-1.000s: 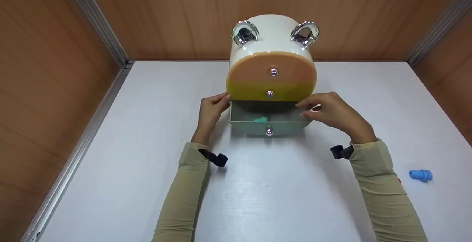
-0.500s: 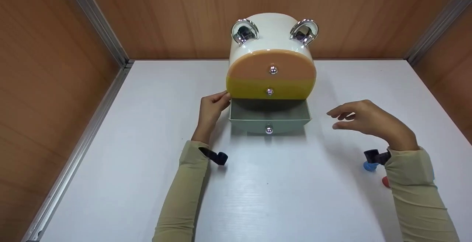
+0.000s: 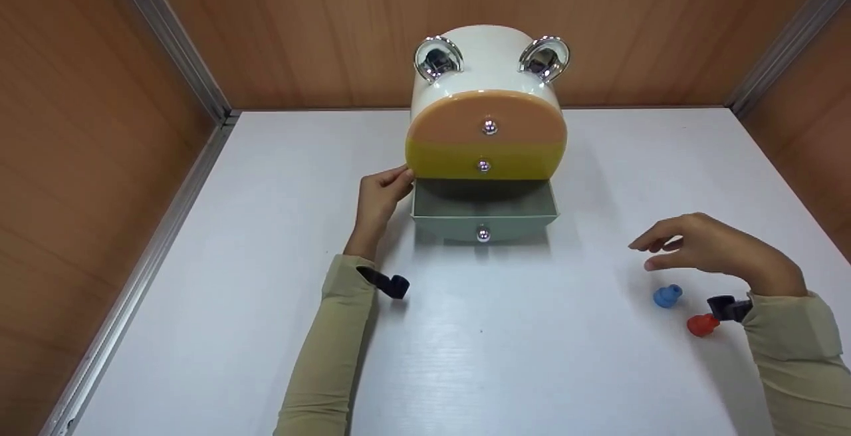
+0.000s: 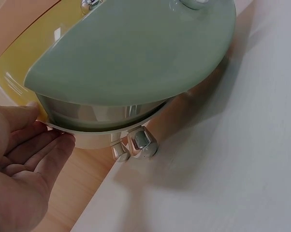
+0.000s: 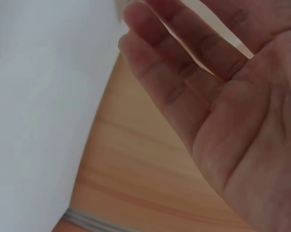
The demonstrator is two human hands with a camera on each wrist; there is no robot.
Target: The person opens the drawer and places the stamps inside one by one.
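Left hand (image 3: 376, 200) steadies cabinet (image 3: 485, 107), fingers straight against side; green drawer (image 3: 483, 213) open. Right hand (image 3: 715, 250) empty, fingers relaxed, above blue piece (image 3: 667, 296) on worktop (image 3: 266, 223). Pinch piece across middle; hold cabinet firm

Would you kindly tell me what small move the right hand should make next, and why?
Probably lower the right hand onto the blue piece. It hovers empty just above that piece, the green bottom drawer stands open, and the left hand steadies the drawer box.
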